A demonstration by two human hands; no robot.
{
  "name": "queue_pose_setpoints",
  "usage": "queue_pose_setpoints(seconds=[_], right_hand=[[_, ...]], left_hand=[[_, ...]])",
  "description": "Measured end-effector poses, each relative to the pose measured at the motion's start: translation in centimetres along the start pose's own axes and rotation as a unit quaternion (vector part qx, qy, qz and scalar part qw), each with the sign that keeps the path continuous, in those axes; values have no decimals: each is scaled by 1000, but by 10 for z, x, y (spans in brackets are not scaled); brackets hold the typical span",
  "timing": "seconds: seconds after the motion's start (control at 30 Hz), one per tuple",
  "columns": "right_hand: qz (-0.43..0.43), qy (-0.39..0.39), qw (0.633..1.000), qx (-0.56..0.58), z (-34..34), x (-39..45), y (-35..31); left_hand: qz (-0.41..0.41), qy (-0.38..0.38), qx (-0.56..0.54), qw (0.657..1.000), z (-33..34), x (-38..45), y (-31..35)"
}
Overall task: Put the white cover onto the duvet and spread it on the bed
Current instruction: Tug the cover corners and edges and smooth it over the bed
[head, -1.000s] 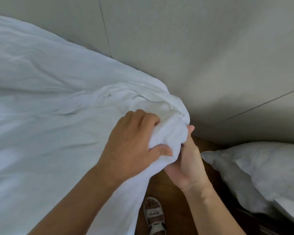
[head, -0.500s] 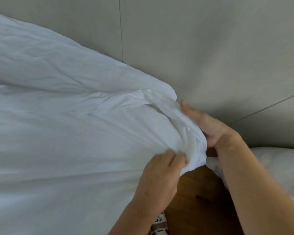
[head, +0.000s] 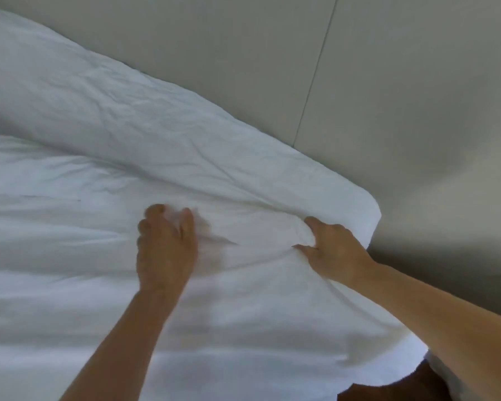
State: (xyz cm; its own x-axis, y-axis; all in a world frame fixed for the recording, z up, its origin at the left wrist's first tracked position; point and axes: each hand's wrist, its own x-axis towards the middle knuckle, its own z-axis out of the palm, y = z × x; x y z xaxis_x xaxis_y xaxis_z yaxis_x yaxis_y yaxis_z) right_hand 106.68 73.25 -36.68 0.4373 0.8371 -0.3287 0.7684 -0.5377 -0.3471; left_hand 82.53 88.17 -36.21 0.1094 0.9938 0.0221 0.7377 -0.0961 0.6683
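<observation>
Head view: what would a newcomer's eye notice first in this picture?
First, the white cover, wrinkled, fills the left and centre. On it lie two bare hands: the left hand, blurred, at the centre, and the right hand near the cover's rounded corner, fingers sunk in a fold. Behind, a plain grey wall fills the upper right.

Your white cover [head: 99,256] lies spread across nearly the whole view, wrinkled, with long creases running toward its far right corner. That rounded corner [head: 359,204] sits right beside the grey wall panel, plump as if filled, though you cannot see the duvet itself under the fabric. A thick fold runs along the far edge beside the wall. Near the corner the cloth bunches into a tight pucker of radiating folds. The near right edge drops off over dark floor.
</observation>
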Motion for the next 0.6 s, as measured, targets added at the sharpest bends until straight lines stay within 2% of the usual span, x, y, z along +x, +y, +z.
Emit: queue_pose_setpoints(seconds=[0.03,0.07,0.1,0.2,0.27,0.3,0.37,0.43,0.47,0.5,0.57,0.6], right_hand=[[6,23,999,28,-5,7,3],[11,59,996,67,-9,15,5],[18,95,990,98,-15,24,6],[7,134,991,26,-22,53,20],[18,124,992,-27,-21,69,29],[48,91,995,-13,-22,76,32],[133,-5,989,58,-30,86,30],[155,-19,987,35,-30,87,25],[117,12,993,-30,-26,83,23],[57,77,991,-89,-18,78,21],[-54,153,981,-110,-5,62,11],[-88,155,980,-90,-1,58,3]], left_hand=[[-167,-11,-89,982,-2,33,-8],[-282,-20,-190,940,-3,63,-13],[-329,-21,-254,909,-2,86,-14],[-321,37,-271,907,18,134,12],[-308,67,-257,914,37,162,40],[-303,70,-260,914,47,175,54],[-288,25,-234,928,66,194,72],[-234,-50,-119,964,85,196,75],[-215,-52,-73,973,93,193,74],[-207,-28,-53,976,99,189,69],[-206,77,-54,974,104,179,59],[-229,142,-65,961,101,175,56]])
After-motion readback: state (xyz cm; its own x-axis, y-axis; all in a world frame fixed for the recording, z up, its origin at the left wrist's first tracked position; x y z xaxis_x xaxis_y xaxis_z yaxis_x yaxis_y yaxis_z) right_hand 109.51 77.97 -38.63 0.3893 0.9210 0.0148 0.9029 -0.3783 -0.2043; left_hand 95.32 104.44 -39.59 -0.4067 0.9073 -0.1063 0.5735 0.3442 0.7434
